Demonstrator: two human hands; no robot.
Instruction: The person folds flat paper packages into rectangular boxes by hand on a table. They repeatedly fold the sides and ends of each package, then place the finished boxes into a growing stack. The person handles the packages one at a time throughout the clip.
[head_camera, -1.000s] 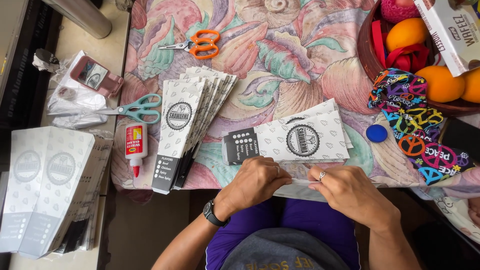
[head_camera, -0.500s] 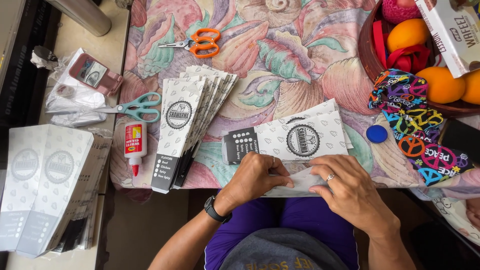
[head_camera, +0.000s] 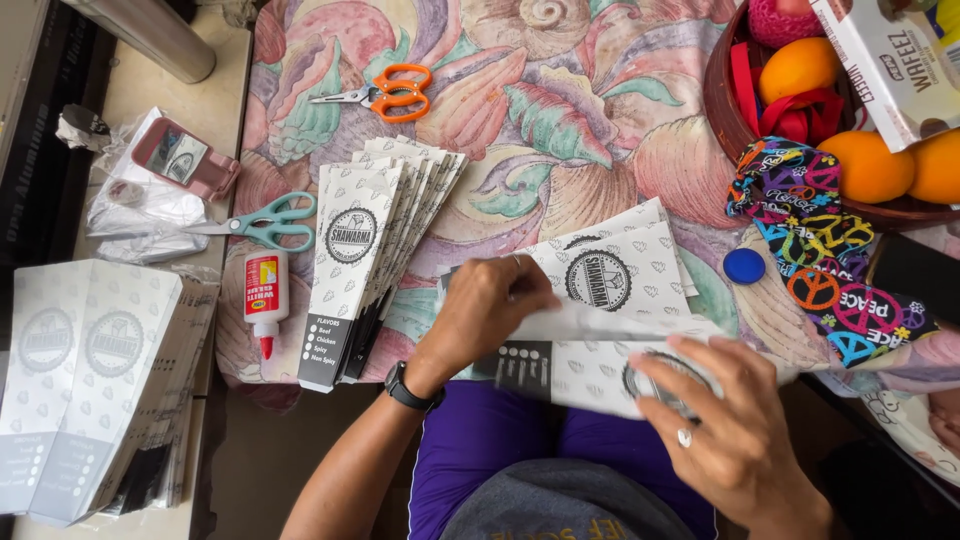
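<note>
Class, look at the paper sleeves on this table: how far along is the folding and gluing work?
Done: a fanned stack of finished sleeves lies by the glue bottle. In hand: the left hand presses one sleeve while the right hand holds its end. Left: flat sleeves underneath, and another pile on the side table.

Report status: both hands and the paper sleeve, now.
Left hand pressing paper sleeve fold. Right hand gripping its printed end. Stack of sleeves alongside, not blocking.

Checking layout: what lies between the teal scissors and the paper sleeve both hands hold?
In the head view, a fanned stack of printed sleeves lies between the teal scissors and the held sleeve.
</note>
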